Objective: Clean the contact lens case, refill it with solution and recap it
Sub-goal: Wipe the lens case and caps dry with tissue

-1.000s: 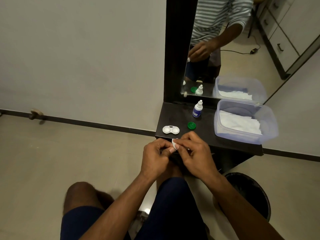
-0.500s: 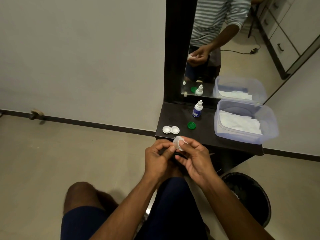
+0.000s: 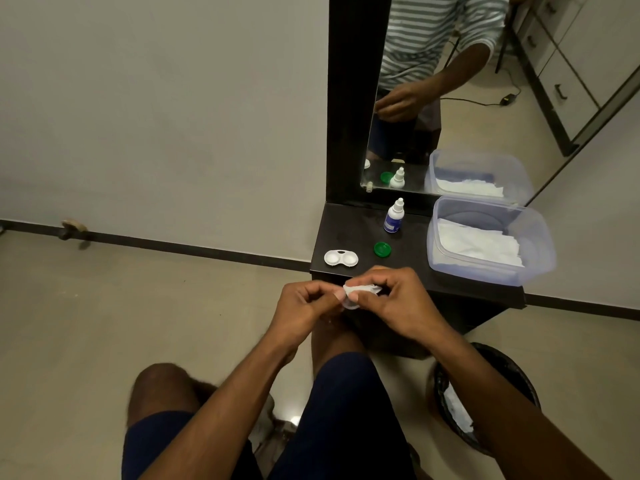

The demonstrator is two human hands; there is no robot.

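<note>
White plastic shows between your fingertips: your left hand [image 3: 304, 306] pinches a small round cap [image 3: 350, 304] by its edge, fingers curled tight around it, while your right hand [image 3: 398, 306] presses a scrap of tissue [image 3: 362, 289] onto the cap, thumb and forefinger closed on the wad. Both hands meet just off the front edge of the shelf [image 3: 349, 230], above your knee. How far the tissue reaches into the cap is hard to tell, since your fingers cover most of it. On the shelf, the case [image 3: 341, 258] lies flat near the front left corner, both wells open and facing up. Just to its right, a green cap [image 3: 382, 249] sits alone, apart from the case. Behind the green cap, near the back edge, the solution bottle [image 3: 393, 217] stands upright with its nozzle closed. A clear tub [image 3: 533, 244] takes up the right end of the shelf, overhanging the front edge slightly, with folded tissues [image 3: 478, 245] inside. The mirror [image 3: 450, 81] rises from the back edge and repeats the bottle, green cap and tub. On the floor to your right, below the shelf, a dark bin [image 3: 512, 372] holds a white crumpled piece.
</note>
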